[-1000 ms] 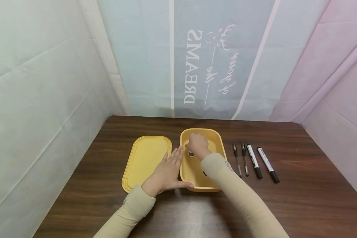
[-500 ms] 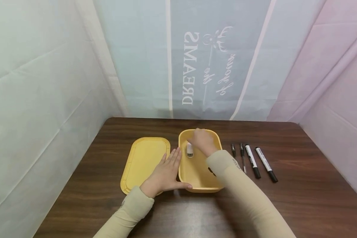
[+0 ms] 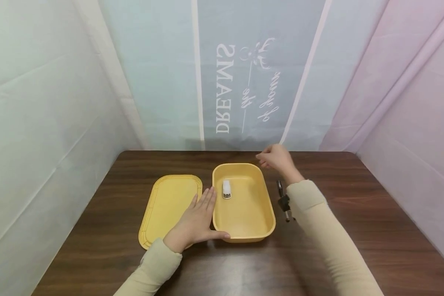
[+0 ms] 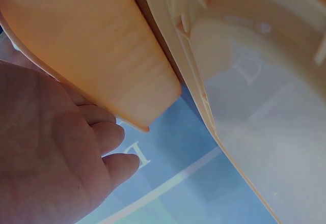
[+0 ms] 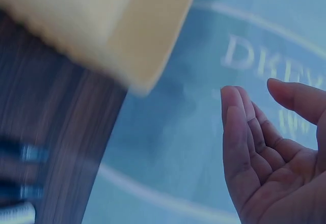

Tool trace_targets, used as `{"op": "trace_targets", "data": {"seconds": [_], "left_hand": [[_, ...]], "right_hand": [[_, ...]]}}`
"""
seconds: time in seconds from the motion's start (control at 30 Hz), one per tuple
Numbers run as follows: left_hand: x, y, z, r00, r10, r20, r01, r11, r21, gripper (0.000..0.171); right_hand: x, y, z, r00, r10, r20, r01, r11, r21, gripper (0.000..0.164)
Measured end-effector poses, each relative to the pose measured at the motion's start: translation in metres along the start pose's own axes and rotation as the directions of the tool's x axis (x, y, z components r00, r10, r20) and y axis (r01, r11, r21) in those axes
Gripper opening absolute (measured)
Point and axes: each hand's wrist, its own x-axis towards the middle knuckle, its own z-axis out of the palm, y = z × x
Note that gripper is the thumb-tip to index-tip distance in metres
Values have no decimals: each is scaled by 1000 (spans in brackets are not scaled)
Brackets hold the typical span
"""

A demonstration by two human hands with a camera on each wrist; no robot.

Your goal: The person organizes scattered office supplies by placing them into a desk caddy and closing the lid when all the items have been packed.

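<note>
A yellow rectangular box (image 3: 244, 216) stands on the table without its lid. On its floor, near the left wall, lies a small white block (image 3: 227, 189) with a dark printed end. My left hand (image 3: 193, 222) rests against the box's left side, fingers straight and thumb at the front corner; the left wrist view shows that hand (image 4: 56, 142) along the box wall (image 4: 102, 46). Above the table by the box's far right corner is my right hand (image 3: 277, 159). In the right wrist view its fingers are loosely bent, thumb apart, and the hand (image 5: 277, 158) holds nothing.
The yellow lid (image 3: 168, 205) lies flat left of the box. Right of the box is a black-capped pen (image 3: 279, 188), partly covered by my right forearm. The right wrist view shows blurred pens and a white marker (image 5: 18, 214). A printed curtain (image 3: 163, 82) hangs behind the table.
My right hand has let go of the white block and lifted out of the box, moving right and back. The left hand stays against the box. The forearm now hides the markers.
</note>
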Motion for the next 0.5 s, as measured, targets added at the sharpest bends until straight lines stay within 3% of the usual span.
{"op": "trace_targets", "data": {"seconds": [0.17,0.33,0.5], "left_hand": [[-1,0,-1,1000,-1,-2,1,1000,0,122],[-1,1,-1,1000,-7,1,7,1000,-13,123],[-1,1,1,1000,-6,-7,6,1000,-2,123]], "right_hand": [[-9,35,-40,999,40,-35,-39,998,40,27],[-22,77,-71,995,89,-38,-92,991,-95,30],[-34,113,-87,992,124,-20,-125,956,-266,27]]}}
